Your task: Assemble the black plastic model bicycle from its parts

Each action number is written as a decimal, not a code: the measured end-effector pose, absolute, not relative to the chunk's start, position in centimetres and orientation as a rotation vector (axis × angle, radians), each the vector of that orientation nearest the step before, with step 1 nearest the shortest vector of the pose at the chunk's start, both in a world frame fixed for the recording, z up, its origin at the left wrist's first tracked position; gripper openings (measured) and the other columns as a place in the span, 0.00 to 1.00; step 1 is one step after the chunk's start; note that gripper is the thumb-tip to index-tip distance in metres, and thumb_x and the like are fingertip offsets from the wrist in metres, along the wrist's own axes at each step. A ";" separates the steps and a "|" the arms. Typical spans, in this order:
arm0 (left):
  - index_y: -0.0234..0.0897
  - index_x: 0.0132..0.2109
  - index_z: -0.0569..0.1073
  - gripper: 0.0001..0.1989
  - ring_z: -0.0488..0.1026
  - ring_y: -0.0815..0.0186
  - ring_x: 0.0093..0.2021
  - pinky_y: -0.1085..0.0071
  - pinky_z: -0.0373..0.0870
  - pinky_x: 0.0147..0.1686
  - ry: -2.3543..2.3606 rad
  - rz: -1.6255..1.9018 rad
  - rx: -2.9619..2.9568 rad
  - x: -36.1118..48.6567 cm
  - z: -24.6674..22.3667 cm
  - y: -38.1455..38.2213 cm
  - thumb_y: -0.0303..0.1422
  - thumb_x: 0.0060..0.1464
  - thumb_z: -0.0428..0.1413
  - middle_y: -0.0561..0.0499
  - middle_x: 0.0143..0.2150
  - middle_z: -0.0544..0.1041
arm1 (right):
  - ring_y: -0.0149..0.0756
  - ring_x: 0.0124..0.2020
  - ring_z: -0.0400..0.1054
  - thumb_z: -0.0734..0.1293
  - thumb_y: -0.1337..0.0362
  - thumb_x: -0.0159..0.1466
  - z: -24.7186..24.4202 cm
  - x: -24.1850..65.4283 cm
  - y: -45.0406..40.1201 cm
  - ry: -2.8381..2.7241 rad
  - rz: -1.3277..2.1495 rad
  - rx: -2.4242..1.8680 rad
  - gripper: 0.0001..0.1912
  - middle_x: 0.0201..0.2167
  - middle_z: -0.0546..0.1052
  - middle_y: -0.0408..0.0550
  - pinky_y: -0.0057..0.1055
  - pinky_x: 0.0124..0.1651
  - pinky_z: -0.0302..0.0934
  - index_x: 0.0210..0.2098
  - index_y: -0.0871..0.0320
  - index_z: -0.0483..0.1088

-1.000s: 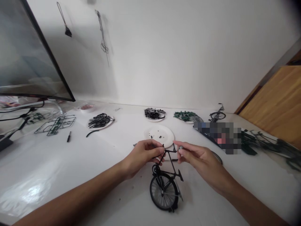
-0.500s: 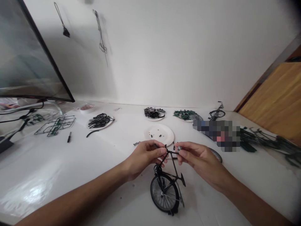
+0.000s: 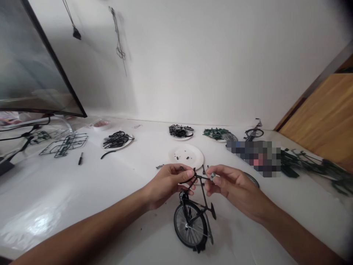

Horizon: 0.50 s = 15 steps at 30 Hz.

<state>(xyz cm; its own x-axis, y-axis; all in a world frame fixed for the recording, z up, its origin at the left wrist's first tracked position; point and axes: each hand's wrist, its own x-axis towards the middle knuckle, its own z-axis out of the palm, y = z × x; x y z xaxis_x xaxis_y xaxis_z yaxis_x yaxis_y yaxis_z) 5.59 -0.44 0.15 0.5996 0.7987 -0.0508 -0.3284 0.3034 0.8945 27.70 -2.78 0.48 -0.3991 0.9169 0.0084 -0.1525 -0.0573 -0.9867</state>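
Observation:
A black model bicycle frame (image 3: 203, 193) stands on the white table (image 3: 82, 191), with one spoked wheel (image 3: 190, 225) fitted at its lower end. My left hand (image 3: 169, 182) is shut on the upper frame tubes. My right hand (image 3: 230, 184) pinches a small silver part (image 3: 213, 176) at the frame's upper tip. Behind my hands lies a white paper plate (image 3: 186, 156) holding a few small black pieces. A loose black-rimmed wheel (image 3: 252, 179) lies partly hidden beyond my right hand.
Along the back lie plates of black parts (image 3: 118, 140) and green parts (image 3: 219, 134), a small finished bicycle (image 3: 254, 133), green sprue frames (image 3: 64, 145), and a small screwdriver (image 3: 80, 158). A monitor (image 3: 35, 62) stands at left; a wooden surface (image 3: 322, 114) lies at right.
The model bicycle has turned slightly, its wheel swinging left. My right hand has brought the silver part closer to the frame tip. The view has tilted slightly.

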 end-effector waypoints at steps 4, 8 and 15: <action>0.28 0.39 0.73 0.11 0.71 0.69 0.33 0.68 0.70 0.37 0.530 0.802 1.026 5.4 0.1 -0.3 0.35 0.58 0.61 0.48 0.34 0.72 | 0.35 0.36 0.74 0.69 0.61 0.66 0.2 27.9 -2.7 -1.371 1.587 -0.886 0.07 0.33 0.80 0.46 0.38 0.45 0.68 0.43 0.54 0.75; 0.29 0.38 0.73 0.12 0.71 0.69 0.33 0.68 0.70 0.37 0.536 0.797 1.024 5.4 0.1 -0.4 0.36 0.58 0.62 0.48 0.35 0.72 | 0.34 0.34 0.75 0.69 0.60 0.66 0.0 27.9 -2.7 -1.408 1.541 -0.894 0.08 0.32 0.80 0.46 0.38 0.44 0.69 0.44 0.55 0.75; 0.28 0.40 0.73 0.11 0.72 0.69 0.33 0.70 0.69 0.38 0.533 0.820 0.989 5.7 -0.4 -0.6 0.34 0.58 0.62 0.47 0.35 0.74 | 0.31 0.32 0.75 0.70 0.63 0.65 -0.3 27.5 -2.4 -1.388 1.487 -0.833 0.08 0.30 0.81 0.45 0.32 0.41 0.71 0.44 0.54 0.77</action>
